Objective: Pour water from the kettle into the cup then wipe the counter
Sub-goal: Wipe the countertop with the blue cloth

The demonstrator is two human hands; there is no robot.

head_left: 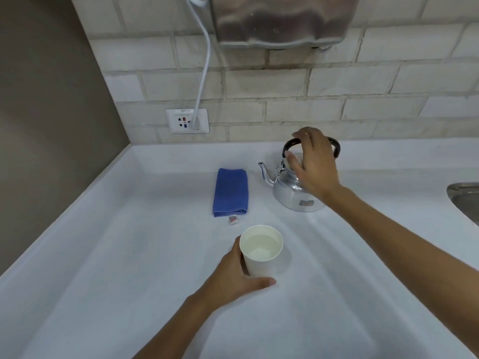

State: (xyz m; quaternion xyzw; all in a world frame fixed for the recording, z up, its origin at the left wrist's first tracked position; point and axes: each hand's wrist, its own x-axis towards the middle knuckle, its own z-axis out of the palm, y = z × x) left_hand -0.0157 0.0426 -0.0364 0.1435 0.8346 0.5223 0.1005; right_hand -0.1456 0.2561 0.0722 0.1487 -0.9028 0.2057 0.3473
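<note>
White bench point(129, 255); left hand point(233, 275) grips the filled cup point(261, 251); right hand point(313, 161), fingers loosely spread, at the kettle point(293, 193) handle; cloth point(230, 193) lies just left, lengthwise near-to-far.

Before me: pale brick-tile wall point(259, 81), 1 socket point(187, 121) with white cable point(204, 68) plugged in. Grey-brown wall point(46, 99) at my left. White worktop point(129, 255); steel sink point(465, 196) edge at right.

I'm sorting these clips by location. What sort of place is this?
Most likely a kitchen or pantry counter. A metal kettle and folded blue cloth sit on a white counter, the edge of a steel sink shows at right, and a wall socket is set in the tiled wall.
</note>
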